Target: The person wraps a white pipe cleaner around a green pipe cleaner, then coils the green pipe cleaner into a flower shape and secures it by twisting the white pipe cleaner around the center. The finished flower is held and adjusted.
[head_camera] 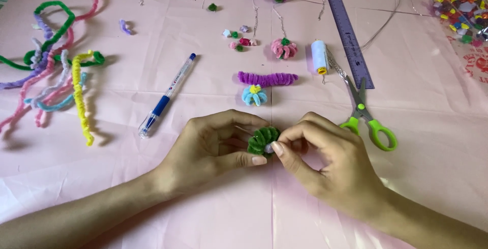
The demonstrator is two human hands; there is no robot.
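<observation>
Coil: a green pipe-cleaner coil (pixel 263 140) sat near the middle of the pink sheet (pixel 152 188), pinched between both hands.
Left hand (pixel 211 145): closed on the coil's left side, thumb beneath.
Right hand (pixel 325 162): fingertips pressed on its right edge.
Axis: coil face tilted up, toward the camera.
Nearby: scissors (pixel 368 117) right, pen (pixel 166 95) left.

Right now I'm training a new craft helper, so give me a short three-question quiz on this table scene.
1. True or false: both hands pinch the green coiled pipe-cleaner piece.
2. Which lies right of the hands? A pen B scissors C loose pipe cleaners
3. What colour is the coiled stem above the blue flower?

Key: 1 true; 2 B; 3 purple.
</observation>
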